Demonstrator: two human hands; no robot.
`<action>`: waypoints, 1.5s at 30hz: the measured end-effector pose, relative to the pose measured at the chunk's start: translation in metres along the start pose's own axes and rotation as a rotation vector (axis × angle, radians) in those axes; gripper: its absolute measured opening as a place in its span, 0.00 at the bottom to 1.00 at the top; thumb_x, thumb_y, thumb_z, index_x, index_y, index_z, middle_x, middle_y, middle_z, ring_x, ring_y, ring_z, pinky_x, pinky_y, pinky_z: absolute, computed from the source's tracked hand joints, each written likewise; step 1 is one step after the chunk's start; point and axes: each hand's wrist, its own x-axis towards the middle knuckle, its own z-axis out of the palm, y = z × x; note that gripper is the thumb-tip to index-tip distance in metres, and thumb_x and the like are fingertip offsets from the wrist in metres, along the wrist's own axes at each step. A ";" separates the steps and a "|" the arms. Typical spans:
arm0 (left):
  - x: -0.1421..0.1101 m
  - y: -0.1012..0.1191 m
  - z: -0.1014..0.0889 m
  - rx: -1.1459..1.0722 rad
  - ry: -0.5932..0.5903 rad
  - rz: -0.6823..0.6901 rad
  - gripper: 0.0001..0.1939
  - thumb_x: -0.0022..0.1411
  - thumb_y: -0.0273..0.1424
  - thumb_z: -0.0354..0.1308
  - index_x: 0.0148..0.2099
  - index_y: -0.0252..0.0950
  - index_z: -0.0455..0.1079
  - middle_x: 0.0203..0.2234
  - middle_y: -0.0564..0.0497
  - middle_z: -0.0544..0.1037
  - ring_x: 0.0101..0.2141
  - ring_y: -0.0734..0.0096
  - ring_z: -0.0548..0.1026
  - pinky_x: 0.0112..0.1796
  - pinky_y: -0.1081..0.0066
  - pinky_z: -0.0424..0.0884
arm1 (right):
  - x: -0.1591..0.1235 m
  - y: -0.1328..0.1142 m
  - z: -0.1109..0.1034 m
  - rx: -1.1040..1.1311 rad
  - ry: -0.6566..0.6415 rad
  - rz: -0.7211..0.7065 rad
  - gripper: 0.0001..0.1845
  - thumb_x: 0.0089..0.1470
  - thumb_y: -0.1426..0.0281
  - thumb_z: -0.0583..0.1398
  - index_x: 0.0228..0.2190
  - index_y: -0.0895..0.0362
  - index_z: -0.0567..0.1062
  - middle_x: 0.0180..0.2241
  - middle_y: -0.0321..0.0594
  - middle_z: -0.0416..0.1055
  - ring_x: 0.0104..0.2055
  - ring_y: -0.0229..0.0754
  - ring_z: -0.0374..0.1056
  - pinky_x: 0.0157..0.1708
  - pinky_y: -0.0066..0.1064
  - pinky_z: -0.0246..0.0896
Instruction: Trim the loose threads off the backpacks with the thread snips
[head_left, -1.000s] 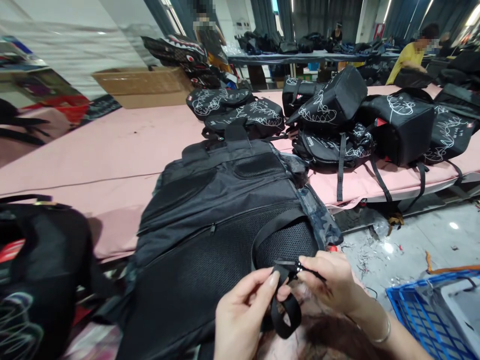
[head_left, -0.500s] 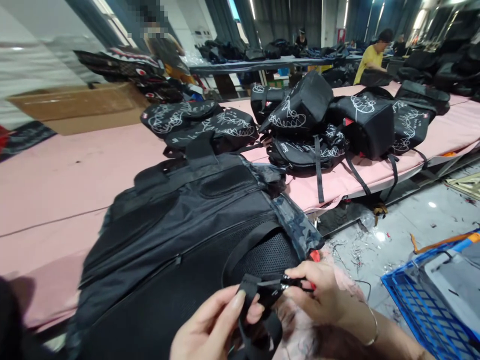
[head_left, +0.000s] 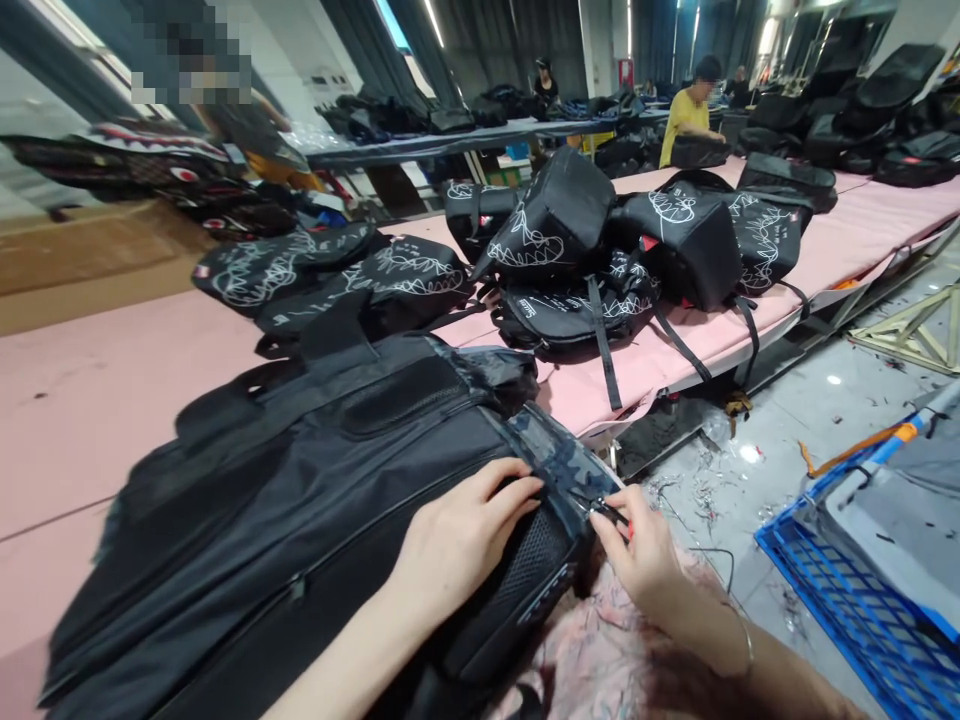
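Observation:
A large black backpack [head_left: 247, 530] with camouflage side pieces lies back-panel up at the table's near edge. My left hand [head_left: 469, 535] rests on it with curled fingers gripping the fabric beside the camouflage side panel [head_left: 559, 450]; the fingertips are partly hidden. My right hand [head_left: 641, 545] is closed around small thread snips [head_left: 611, 510] with dark and red parts. Their tip points left at the lower corner of the camouflage panel, a short way from my left fingers. Mesh padding [head_left: 536, 560] shows just below both hands.
Black backpacks with white scribbled prints [head_left: 555, 220] are piled along the pink-covered table [head_left: 82, 400]. A cardboard box [head_left: 97, 250] stands at the left. A blue plastic crate [head_left: 832, 600] is on the right, above a floor littered with threads. Other people work farther back.
My left hand has let go of the black strap and moved up onto the backpack's side edge. My right hand, with the snips, has moved slightly up to the camouflage panel. The view has shifted right.

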 end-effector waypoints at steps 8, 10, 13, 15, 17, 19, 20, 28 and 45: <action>-0.017 -0.002 0.017 0.120 0.173 0.141 0.13 0.63 0.31 0.46 0.34 0.37 0.72 0.33 0.50 0.76 0.31 0.75 0.75 0.30 0.78 0.72 | 0.002 -0.009 0.006 -0.194 -0.049 -0.034 0.10 0.59 0.64 0.50 0.34 0.56 0.68 0.27 0.38 0.72 0.29 0.38 0.68 0.30 0.27 0.57; -0.018 -0.001 0.019 0.120 0.191 0.146 0.13 0.63 0.31 0.46 0.34 0.36 0.72 0.33 0.49 0.76 0.31 0.75 0.75 0.30 0.79 0.72 | 0.002 -0.010 0.008 -0.200 -0.048 -0.029 0.10 0.59 0.65 0.50 0.33 0.56 0.67 0.27 0.38 0.73 0.29 0.38 0.69 0.30 0.26 0.57; -0.019 -0.001 0.023 0.117 0.204 0.149 0.13 0.64 0.31 0.46 0.35 0.36 0.72 0.33 0.49 0.76 0.31 0.75 0.75 0.29 0.78 0.72 | 0.002 -0.010 0.010 -0.230 -0.032 -0.025 0.10 0.59 0.65 0.50 0.33 0.56 0.67 0.28 0.38 0.73 0.30 0.39 0.69 0.29 0.26 0.56; -0.020 -0.001 0.025 0.109 0.207 0.149 0.13 0.64 0.31 0.46 0.35 0.37 0.72 0.33 0.49 0.76 0.31 0.75 0.75 0.29 0.78 0.72 | 0.002 -0.011 0.010 -0.255 -0.028 -0.026 0.09 0.59 0.65 0.51 0.33 0.56 0.67 0.28 0.38 0.73 0.29 0.39 0.69 0.27 0.26 0.54; -0.022 -0.001 0.027 0.104 0.213 0.145 0.13 0.64 0.31 0.46 0.35 0.37 0.72 0.33 0.49 0.76 0.30 0.75 0.75 0.29 0.78 0.72 | 0.001 -0.012 0.011 -0.281 -0.028 -0.030 0.09 0.59 0.65 0.51 0.33 0.56 0.67 0.27 0.37 0.73 0.28 0.39 0.69 0.26 0.26 0.53; -0.024 -0.001 0.029 0.098 0.216 0.140 0.12 0.63 0.30 0.47 0.35 0.36 0.72 0.33 0.49 0.76 0.31 0.74 0.75 0.30 0.77 0.72 | 0.000 -0.014 0.011 -0.310 -0.027 -0.038 0.09 0.59 0.65 0.51 0.33 0.55 0.67 0.27 0.36 0.73 0.28 0.38 0.69 0.25 0.26 0.52; -0.026 -0.001 0.030 0.095 0.218 0.139 0.12 0.63 0.30 0.47 0.35 0.36 0.72 0.33 0.49 0.76 0.31 0.74 0.75 0.30 0.77 0.72 | 0.000 -0.015 0.012 -0.327 -0.024 -0.042 0.09 0.60 0.65 0.50 0.32 0.55 0.67 0.27 0.35 0.73 0.27 0.38 0.70 0.25 0.27 0.52; -0.029 0.000 0.034 0.095 0.219 0.140 0.10 0.62 0.28 0.48 0.36 0.36 0.72 0.34 0.49 0.75 0.33 0.72 0.75 0.32 0.76 0.72 | 0.002 -0.022 0.014 -0.411 0.010 -0.044 0.11 0.60 0.65 0.50 0.30 0.55 0.67 0.24 0.35 0.72 0.25 0.39 0.69 0.24 0.28 0.51; -0.026 0.000 0.029 -0.107 0.235 0.115 0.08 0.60 0.30 0.52 0.37 0.36 0.71 0.33 0.49 0.75 0.33 0.73 0.75 0.33 0.76 0.71 | 0.018 -0.027 0.008 0.055 0.005 0.059 0.09 0.57 0.64 0.52 0.30 0.56 0.66 0.20 0.32 0.64 0.21 0.33 0.60 0.21 0.24 0.51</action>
